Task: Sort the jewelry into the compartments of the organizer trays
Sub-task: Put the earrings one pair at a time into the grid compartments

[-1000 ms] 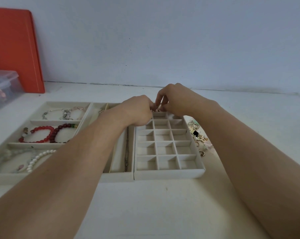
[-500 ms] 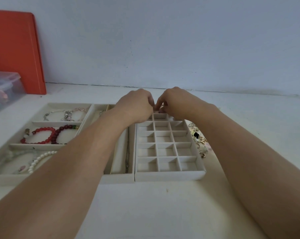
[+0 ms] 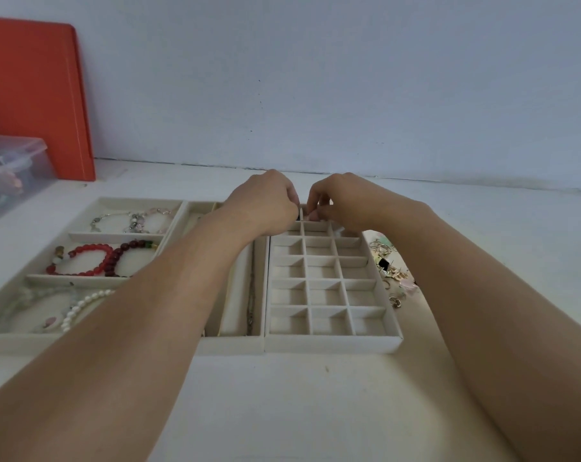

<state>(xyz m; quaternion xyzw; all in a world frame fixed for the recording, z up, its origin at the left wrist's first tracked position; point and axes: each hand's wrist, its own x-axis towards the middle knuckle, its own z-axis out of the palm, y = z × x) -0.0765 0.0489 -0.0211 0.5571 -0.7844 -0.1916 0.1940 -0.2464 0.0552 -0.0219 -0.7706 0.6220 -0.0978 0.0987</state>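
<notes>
Red bead bracelets (image 3: 92, 260) in left tray (image 3: 2, 341)

I'm seeing an orange board (image 3: 32, 95) leaning against the wall (image 3: 316, 78), a clear plastic box (image 3: 9, 168) sitting just beside it.

1. Both bare forearms reach from the near corners toward the far middle, converging.
2. The left hand (image 3: 265, 203) shows its back, fingers curled under, knuckles up.
3. The right hand (image 3: 341, 198) is just beside it, fingers bent downward, fingertips (image 3: 312, 213) pinched together; whatever the grip holds is hidden.
</notes>
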